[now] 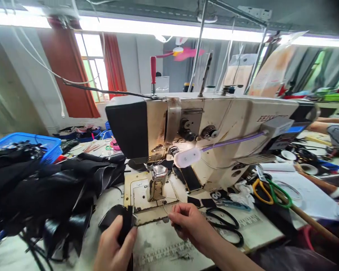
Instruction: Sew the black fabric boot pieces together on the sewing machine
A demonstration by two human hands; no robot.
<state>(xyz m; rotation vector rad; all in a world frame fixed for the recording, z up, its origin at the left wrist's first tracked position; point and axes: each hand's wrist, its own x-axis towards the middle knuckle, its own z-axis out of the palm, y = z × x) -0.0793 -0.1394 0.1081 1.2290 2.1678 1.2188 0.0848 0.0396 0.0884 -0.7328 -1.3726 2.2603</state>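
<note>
Two hands at work, and on the left a black pile (25, 184) crowds the bench (149, 235), its pieces blurring into one another. Next, the left hand (113, 242) has its fingers gripping a black piece (125, 218), just in front of the machine (237, 120); a firm, flat hold looks best. Something glints at its right edge, too small to name. Now the post (157, 188): any needle above it can't be made out. A pale thread (163, 206) loops toward the right hand (188, 222), fingers pinched together, contents hidden; light, even tension seems wise. Further right, black scissors (241, 240), blades not discernible.
</note>
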